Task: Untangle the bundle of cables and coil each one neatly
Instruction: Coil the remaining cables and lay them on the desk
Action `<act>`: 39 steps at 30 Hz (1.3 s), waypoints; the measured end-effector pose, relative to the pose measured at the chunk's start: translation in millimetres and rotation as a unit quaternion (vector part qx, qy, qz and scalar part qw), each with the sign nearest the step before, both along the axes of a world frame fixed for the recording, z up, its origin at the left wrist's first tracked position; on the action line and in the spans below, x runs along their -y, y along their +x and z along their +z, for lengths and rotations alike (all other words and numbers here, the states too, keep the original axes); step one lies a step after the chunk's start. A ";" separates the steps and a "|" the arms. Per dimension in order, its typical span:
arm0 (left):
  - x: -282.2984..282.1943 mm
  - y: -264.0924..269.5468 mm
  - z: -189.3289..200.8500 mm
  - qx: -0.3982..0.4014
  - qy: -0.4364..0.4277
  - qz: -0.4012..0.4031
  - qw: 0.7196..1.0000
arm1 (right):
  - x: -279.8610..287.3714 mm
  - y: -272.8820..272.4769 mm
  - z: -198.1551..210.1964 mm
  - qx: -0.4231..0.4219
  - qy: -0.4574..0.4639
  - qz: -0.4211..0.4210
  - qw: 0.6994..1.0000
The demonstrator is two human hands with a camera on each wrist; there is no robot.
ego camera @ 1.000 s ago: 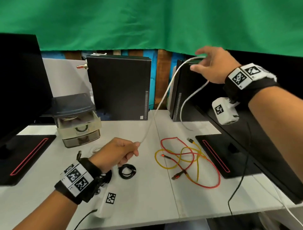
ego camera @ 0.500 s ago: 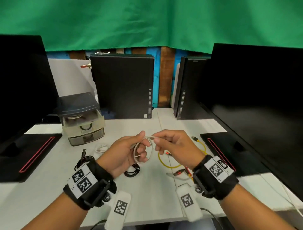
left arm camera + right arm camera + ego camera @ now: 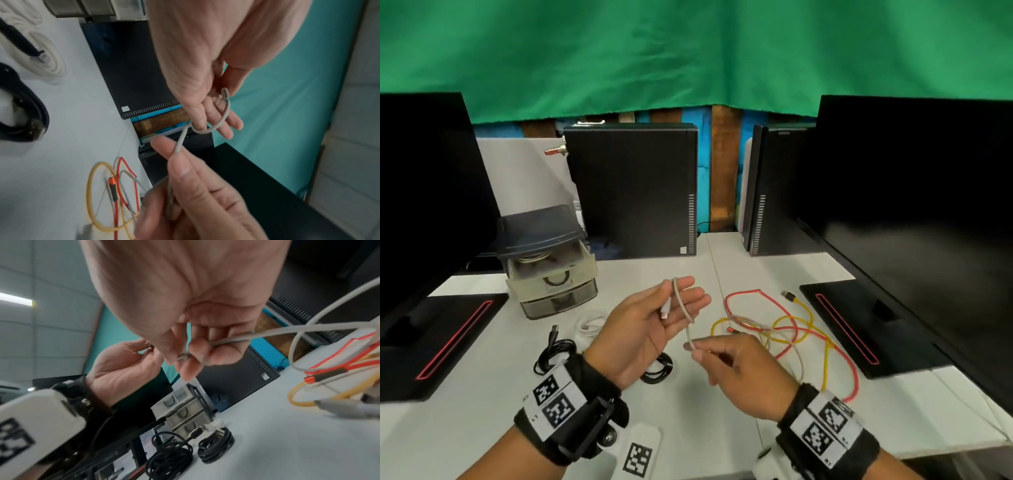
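Note:
A thin grey cable (image 3: pixel 683 308) loops over the fingers of my left hand (image 3: pixel 654 318), which is palm up above the table. Its connector end lies across the palm, and the thumb holds it there in the left wrist view (image 3: pixel 225 93). My right hand (image 3: pixel 736 363) sits just below and nearer me, pinching the same cable (image 3: pixel 267 332) between thumb and forefinger. From there the cable trails right into a loose tangle with a red cable (image 3: pixel 756 292) and a yellow cable (image 3: pixel 804 308) on the white table.
Two black coiled cables (image 3: pixel 554 353) (image 3: pixel 659 371) and a white coil (image 3: pixel 590 323) lie under and left of my left hand. A small drawer unit (image 3: pixel 551 270) stands at the back left, a PC tower (image 3: pixel 633 192) behind. Monitor bases (image 3: pixel 441 335) (image 3: pixel 859 325) flank the workspace.
My right hand came down from high at the back right to meet the left. The left hand has since turned palm up with straighter fingers, and the right has dropped nearer me along the cable.

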State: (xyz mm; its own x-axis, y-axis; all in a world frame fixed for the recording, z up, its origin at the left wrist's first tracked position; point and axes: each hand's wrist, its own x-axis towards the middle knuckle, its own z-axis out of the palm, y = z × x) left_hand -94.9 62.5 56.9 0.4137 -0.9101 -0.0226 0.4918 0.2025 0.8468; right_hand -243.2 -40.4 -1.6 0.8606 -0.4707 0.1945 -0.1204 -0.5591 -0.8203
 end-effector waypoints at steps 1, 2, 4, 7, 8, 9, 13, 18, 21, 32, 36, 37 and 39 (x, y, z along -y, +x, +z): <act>1.3 0.1 -2.2 0.035 0.002 0.006 0.999 | -1.9 -1.9 3.2 -0.010 -0.015 0.010 1.000; 1.9 1.3 -5.6 0.100 0.010 0.019 0.995 | -3.2 -4.6 7.7 -0.022 -0.034 0.027 0.999; 2.0 5.4 -13.3 0.296 0.032 0.072 0.952 | -7.2 -11.7 19.6 -0.039 -0.048 0.075 0.995; 1.1 7.6 -23.1 0.469 0.043 0.079 0.878 | -9.0 -22.8 43.4 -0.022 -0.031 0.095 0.995; 0.4 6.5 -25.5 0.477 0.045 0.057 0.876 | -6.7 -25.7 51.7 -0.003 -0.032 0.082 0.996; -1.3 2.7 -24.6 0.475 0.044 0.025 0.879 | -3.1 -28.0 58.7 0.020 -0.034 0.061 0.997; -7.5 -16.2 -10.9 0.416 0.033 -0.095 0.904 | 17.8 -32.4 71.3 0.123 -0.006 -0.035 0.992; -15.6 -23.8 9.9 0.205 -0.005 -0.163 0.965 | 20.5 -29.6 65.2 0.162 0.082 -0.056 0.982; -19.4 -19.9 12.9 0.122 -0.019 -0.169 0.978 | 11.1 -19.7 55.5 0.146 0.089 -0.064 0.983; -21.6 -23.7 14.5 0.297 0.074 -0.222 0.926 | 17.4 -19.6 57.8 0.203 0.024 -0.108 0.973; -25.5 -12.4 32.6 0.123 -0.039 -0.070 0.989 | 6.0 -10.8 43.0 0.093 0.052 -0.036 0.994; -24.0 -7.9 32.4 0.089 -0.053 -0.028 0.994 | -0.1 -8.9 40.5 0.061 0.043 -0.004 0.997; -18.8 -0.6 28.7 0.095 -0.062 0.044 0.993 | -11.5 -7.5 36.9 0.013 0.031 0.052 0.998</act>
